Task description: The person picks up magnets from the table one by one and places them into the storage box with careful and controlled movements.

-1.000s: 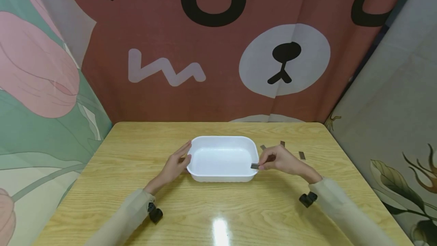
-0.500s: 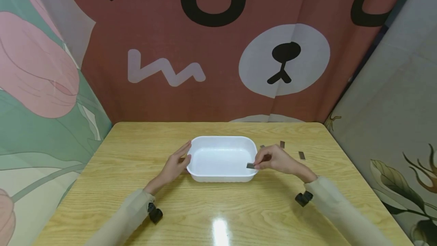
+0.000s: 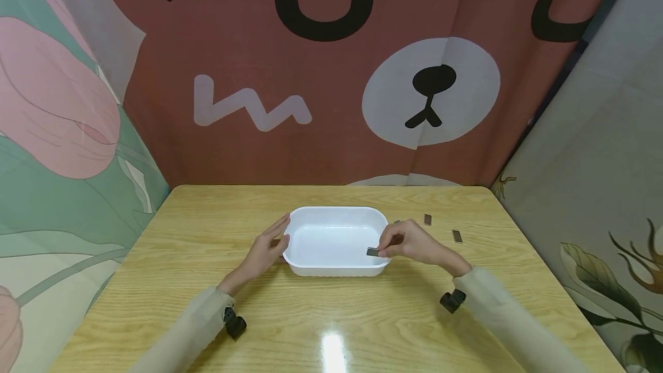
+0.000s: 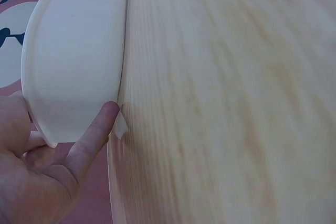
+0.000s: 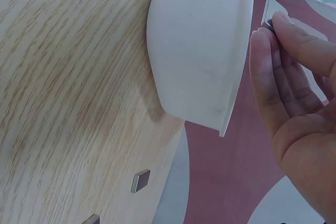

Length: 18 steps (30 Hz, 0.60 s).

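Observation:
A white rectangular plastic tub point(image 3: 338, 271) sits upright on the wooden table. My left hand point(image 3: 265, 253) rests against its left end with straight fingers; in the left wrist view one fingertip point(image 4: 109, 109) touches low on the tub's outer wall. Over the tub's right end, my right hand point(image 3: 410, 242) pinches a small flat rectangular piece point(image 3: 372, 252), grey and metallic, between thumb and fingertips. The right wrist view shows that piece point(image 5: 270, 10) held above rim height, its free end pointing away from the fingers.
Similar small dark pieces lie on the table right of the tub: one at the back point(image 3: 427, 220), another farther right point(image 3: 457, 236), and a third point(image 3: 397, 222) partly hidden behind the right hand. A printed bear curtain point(image 3: 331, 131) hangs behind the table.
My right hand has moved a little left, carrying the small metallic piece from the tub's right rim inward over its opening. The left hand and tub stay put.

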Tool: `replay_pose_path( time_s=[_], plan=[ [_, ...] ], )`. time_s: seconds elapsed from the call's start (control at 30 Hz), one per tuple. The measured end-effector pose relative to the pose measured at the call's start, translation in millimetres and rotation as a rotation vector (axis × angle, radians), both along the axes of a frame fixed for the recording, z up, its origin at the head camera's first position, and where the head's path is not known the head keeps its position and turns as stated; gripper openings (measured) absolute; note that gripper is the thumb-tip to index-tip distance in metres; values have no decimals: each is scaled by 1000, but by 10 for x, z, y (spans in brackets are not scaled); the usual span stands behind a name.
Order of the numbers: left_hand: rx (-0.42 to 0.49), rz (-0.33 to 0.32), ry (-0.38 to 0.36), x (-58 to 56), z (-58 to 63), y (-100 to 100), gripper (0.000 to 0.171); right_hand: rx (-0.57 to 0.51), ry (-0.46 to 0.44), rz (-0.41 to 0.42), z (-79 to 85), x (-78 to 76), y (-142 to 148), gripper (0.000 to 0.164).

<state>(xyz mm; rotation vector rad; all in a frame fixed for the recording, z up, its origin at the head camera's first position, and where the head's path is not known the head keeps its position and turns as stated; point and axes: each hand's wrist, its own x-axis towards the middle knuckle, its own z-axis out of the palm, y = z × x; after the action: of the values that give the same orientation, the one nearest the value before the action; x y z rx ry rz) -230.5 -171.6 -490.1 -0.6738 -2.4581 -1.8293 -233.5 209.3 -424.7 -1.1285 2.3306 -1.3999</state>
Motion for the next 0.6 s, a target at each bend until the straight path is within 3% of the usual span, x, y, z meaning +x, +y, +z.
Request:
replay_pose_path(
  time_s=[0.2,0.6],
  plan=[
    [-10,2,-10,-2,10,0,53,-21,10,39,-9,-34,-44,3],
    [-14,0,-19,-4,2,-4,53,-14,-36,26,-36,-56,-185,6]
  ],
)
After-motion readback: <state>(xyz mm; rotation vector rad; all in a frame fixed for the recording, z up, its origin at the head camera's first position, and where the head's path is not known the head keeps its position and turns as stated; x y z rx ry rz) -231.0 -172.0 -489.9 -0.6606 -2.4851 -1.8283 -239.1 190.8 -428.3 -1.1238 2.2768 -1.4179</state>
